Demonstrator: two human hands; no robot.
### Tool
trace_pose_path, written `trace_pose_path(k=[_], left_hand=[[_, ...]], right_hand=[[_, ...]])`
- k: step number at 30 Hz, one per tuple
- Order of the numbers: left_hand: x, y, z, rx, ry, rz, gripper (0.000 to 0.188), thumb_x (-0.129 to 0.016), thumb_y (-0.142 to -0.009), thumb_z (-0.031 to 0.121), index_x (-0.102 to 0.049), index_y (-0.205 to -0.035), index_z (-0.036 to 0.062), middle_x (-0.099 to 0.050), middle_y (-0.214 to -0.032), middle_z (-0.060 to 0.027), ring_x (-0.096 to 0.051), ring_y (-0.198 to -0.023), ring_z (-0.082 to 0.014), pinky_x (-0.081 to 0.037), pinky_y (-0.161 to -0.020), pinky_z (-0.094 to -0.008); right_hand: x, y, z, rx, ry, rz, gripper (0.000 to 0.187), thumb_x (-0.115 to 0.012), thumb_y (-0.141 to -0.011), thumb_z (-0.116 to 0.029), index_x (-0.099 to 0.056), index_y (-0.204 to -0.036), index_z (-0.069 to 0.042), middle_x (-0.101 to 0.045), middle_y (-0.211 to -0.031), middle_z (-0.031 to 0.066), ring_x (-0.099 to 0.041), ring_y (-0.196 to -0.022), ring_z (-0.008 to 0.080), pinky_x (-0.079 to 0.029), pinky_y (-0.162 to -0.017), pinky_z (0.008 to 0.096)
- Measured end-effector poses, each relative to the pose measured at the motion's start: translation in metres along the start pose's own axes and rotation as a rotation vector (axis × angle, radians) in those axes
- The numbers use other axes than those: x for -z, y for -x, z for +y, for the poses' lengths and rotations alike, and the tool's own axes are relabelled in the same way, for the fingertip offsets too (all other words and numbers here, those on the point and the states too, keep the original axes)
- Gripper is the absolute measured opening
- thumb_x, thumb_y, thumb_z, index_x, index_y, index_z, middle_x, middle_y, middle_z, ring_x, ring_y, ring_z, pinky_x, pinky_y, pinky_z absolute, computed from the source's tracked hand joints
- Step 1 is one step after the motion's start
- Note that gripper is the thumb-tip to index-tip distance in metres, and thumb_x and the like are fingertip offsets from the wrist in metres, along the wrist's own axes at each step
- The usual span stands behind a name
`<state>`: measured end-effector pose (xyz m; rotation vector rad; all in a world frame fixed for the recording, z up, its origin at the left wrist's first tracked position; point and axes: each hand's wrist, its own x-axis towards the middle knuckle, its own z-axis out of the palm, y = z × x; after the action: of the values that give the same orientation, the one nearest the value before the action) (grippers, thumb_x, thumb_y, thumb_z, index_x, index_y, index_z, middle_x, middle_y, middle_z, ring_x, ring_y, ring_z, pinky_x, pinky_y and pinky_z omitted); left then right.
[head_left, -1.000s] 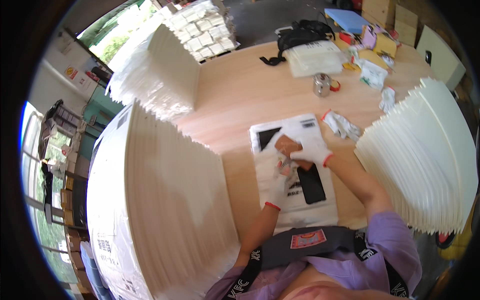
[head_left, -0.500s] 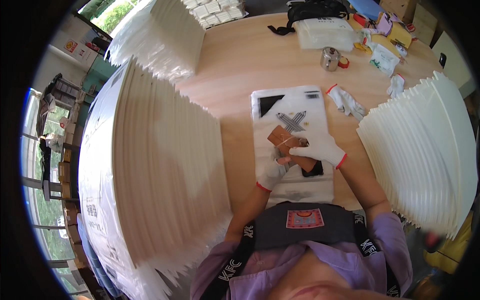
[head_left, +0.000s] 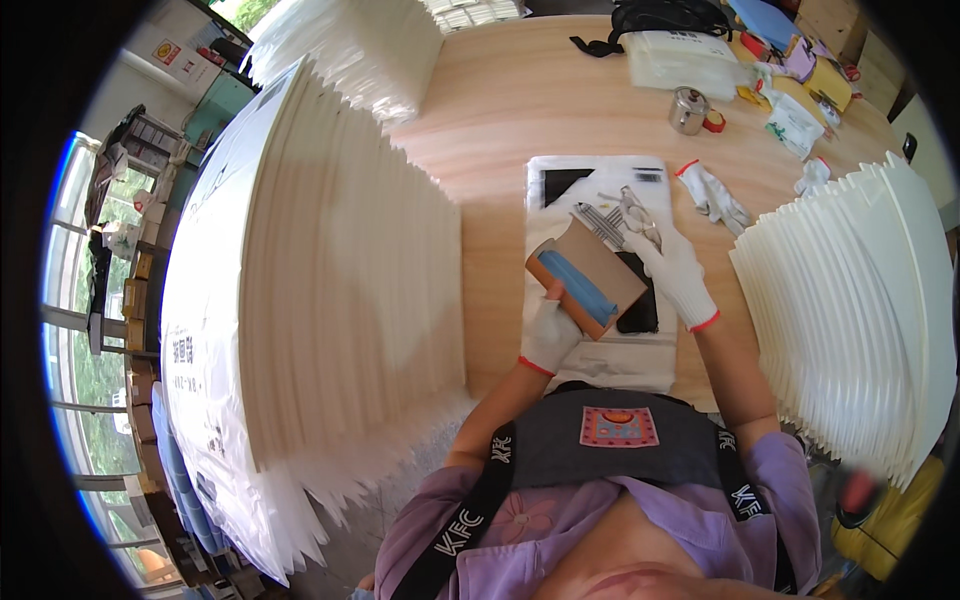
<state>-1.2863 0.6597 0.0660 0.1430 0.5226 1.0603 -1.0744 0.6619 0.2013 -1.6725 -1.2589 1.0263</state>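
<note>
My left hand [head_left: 551, 338], in a white glove with a red cuff and a bare thumb, grips an open brown eyeglass case [head_left: 598, 262]. A folded blue cloth [head_left: 580, 284] lies inside the case. My right hand [head_left: 672, 268], gloved the same way, is closed on a pair of eyeglasses [head_left: 637, 212] just to the right of the case. Both hands are above a stack of white plastic bags [head_left: 600, 366] with crossed-pencil prints. A black rectangular patch [head_left: 638, 300] shows beside the case; whether it is print or a separate thing I cannot tell.
Tall stacks of white sheets [head_left: 350, 280] stand at the left, with another white stack [head_left: 810, 310] at the right. Loose white gloves [head_left: 714, 196], a metal cup [head_left: 688, 110], a red tape roll [head_left: 714, 121] and a black bag [head_left: 670, 17] lie farther back on the wooden table [head_left: 500, 90].
The brown case has opened, showing the blue cloth. My right hand has moved off the case, rightward and up, with the eyeglasses in it. The whole view has shifted slightly.
</note>
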Motion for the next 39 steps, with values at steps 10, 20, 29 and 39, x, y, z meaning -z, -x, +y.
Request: trace_pose_path(k=[10,20,29,39], left_hand=[[-0.028,0.024,-0.023,-0.129,-0.068,-0.014,0.042,-0.062,-0.101,0.016,-0.047,-0.140,0.0131,-0.053,-0.137,-0.0060,-0.052,-0.127,-0.0231,-0.043,-0.111,-0.0419],[-0.019,0.025,-0.015,0.036,0.042,-0.071,0.061,-0.054,-0.103,0.048,-0.035,-0.149,0.0112,-0.049,-0.144,-0.0112,-0.049,-0.133,-0.0315,-0.042,-0.112,-0.0534],[-0.012,0.006,-0.024,0.049,-0.239,0.012,0.073,-0.053,-0.100,0.058,-0.038,-0.149,0.0062,-0.053,-0.143,-0.0135,-0.053,-0.131,-0.0312,-0.043,-0.113,-0.0507],[0.003,-0.002,-0.019,-0.139,-0.766,-0.035,0.070,-0.044,-0.105,0.058,-0.036,-0.155,0.0107,-0.055,-0.145,-0.0144,-0.057,-0.126,-0.0262,-0.048,-0.103,-0.0392]], right_hand=[[-0.065,0.031,0.036,0.213,0.477,0.001,0.046,-0.060,-0.098,-0.032,-0.053,-0.140,-0.015,-0.063,-0.113,0.0162,-0.068,-0.093,0.0365,-0.055,-0.082,0.0458],[-0.025,0.059,-0.009,0.521,0.481,-0.220,0.044,-0.060,-0.099,-0.034,-0.061,-0.133,-0.007,-0.060,-0.131,0.0208,-0.057,-0.122,0.0392,-0.046,-0.105,0.0433],[0.015,0.059,0.057,-0.315,-0.127,-0.277,0.062,-0.067,-0.095,-0.044,-0.053,-0.140,-0.004,-0.067,-0.109,0.0107,-0.067,-0.080,0.0142,-0.053,-0.066,0.0285],[0.008,-0.017,0.119,-0.245,-0.978,0.044,0.026,-0.068,-0.098,-0.034,-0.066,-0.109,-0.011,-0.064,-0.087,-0.0024,-0.051,-0.065,0.0052,-0.042,-0.056,0.0201]])
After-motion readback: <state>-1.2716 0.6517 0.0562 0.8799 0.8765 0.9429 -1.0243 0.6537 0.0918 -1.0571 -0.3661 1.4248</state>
